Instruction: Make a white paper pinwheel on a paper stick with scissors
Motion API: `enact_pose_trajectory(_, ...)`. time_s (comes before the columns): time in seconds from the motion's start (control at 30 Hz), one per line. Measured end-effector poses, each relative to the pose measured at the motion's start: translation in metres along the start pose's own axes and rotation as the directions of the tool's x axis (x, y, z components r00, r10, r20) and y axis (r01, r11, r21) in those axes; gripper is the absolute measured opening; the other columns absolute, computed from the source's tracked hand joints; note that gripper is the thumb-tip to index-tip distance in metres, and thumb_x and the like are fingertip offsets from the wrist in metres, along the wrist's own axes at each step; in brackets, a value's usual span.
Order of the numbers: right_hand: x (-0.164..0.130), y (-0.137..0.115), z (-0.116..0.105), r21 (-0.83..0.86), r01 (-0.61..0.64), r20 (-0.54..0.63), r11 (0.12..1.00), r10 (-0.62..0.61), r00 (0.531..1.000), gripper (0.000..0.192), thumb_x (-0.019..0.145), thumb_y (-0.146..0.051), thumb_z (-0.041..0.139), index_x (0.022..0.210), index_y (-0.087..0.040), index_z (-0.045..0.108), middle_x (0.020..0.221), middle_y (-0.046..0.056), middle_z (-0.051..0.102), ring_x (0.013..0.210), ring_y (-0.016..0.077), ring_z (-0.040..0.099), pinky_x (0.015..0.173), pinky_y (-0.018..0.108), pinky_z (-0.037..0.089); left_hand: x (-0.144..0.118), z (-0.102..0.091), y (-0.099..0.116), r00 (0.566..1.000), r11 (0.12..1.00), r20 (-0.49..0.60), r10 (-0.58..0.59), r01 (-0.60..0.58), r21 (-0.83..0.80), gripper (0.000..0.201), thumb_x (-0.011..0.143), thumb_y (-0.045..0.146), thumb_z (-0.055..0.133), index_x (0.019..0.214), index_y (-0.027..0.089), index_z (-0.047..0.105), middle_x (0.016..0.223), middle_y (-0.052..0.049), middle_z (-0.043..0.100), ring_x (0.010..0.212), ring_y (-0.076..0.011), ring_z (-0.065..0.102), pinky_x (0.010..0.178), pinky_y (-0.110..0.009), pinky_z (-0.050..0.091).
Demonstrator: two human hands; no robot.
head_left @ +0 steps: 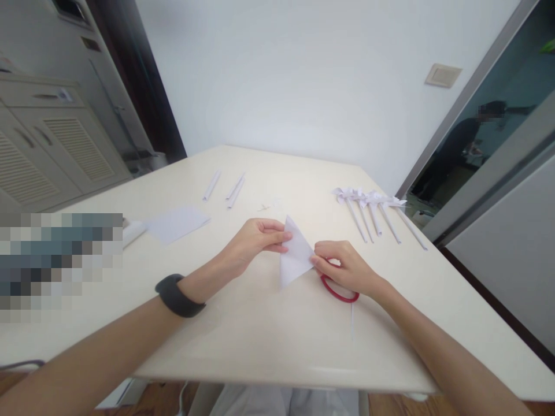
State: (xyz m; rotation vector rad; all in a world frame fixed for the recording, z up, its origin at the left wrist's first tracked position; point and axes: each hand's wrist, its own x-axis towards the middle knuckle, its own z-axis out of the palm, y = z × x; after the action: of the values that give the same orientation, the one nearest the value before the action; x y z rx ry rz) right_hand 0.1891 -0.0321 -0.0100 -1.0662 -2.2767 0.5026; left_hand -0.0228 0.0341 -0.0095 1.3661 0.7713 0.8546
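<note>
Centrally, we note a folded white paper, roughly triangular, raised between two hands above the pale desk. We see the left hand pinched on its left edge, thumb over the near face, a black band around that wrist. We find the right hand closed by thumb and fingers on the paper's right corner. Red-handled scissors show directly beneath that hand; we cannot tell whether it grips them. Just nearer us lies a thin white strip. Farther right we record a row of paper pinwheels, overlapping at the heads, stems pointing toward us. On the left we log a flat paper sheet; beyond it, rolled paper tubes, with small scraps near the desk's middle.
</note>
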Motion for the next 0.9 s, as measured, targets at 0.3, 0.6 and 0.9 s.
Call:
enact_pose_trajectory(0.3,0.0014,0.0033,0.0007,-0.001,-0.003,0.006,1.000,0.003,1.000,0.033,0.091,-0.019,0.042,0.058,-0.018,0.040,0.059,-0.004,0.041,0.055,0.0094,0.040,0.058,0.023,0.033,-0.0009,0.0029,0.0010,0.998,0.998,-0.007,0.058,-0.058,0.000,0.017,0.065,0.024,0.075,0.077,0.017,0.066,0.077,-0.001,0.068,0.073,-0.0137,0.063,0.072,-0.025,0.053)
enact_pose_trajectory(0.6,0.0011,0.0027,0.0009,-0.003,-0.005,0.026,1.000,0.005,1.000,0.032,0.091,-0.018,0.042,0.058,-0.018,0.041,0.060,-0.004,0.042,0.056,0.0093,0.040,0.060,0.023,0.033,-0.0021,0.0038,0.0027,0.997,0.997,-0.009,0.075,-0.075,-0.022,0.018,0.071,0.028,0.072,0.083,0.016,0.065,0.080,-0.001,0.067,0.072,-0.0114,0.061,0.069,-0.022,0.053)
enact_pose_trajectory(0.9,0.0009,0.0014,-0.0008,-0.007,-0.009,0.023,1.000,0.009,1.000,0.032,0.091,-0.019,0.042,0.059,-0.018,0.041,0.061,-0.003,0.043,0.056,0.0093,0.041,0.059,0.023,0.034,-0.0022,0.0037,0.0030,0.995,0.996,-0.042,0.090,-0.091,-0.020,0.017,0.070,0.031,0.073,0.074,0.016,0.064,0.076,0.000,0.066,0.075,-0.0121,0.062,0.070,-0.021,0.053)
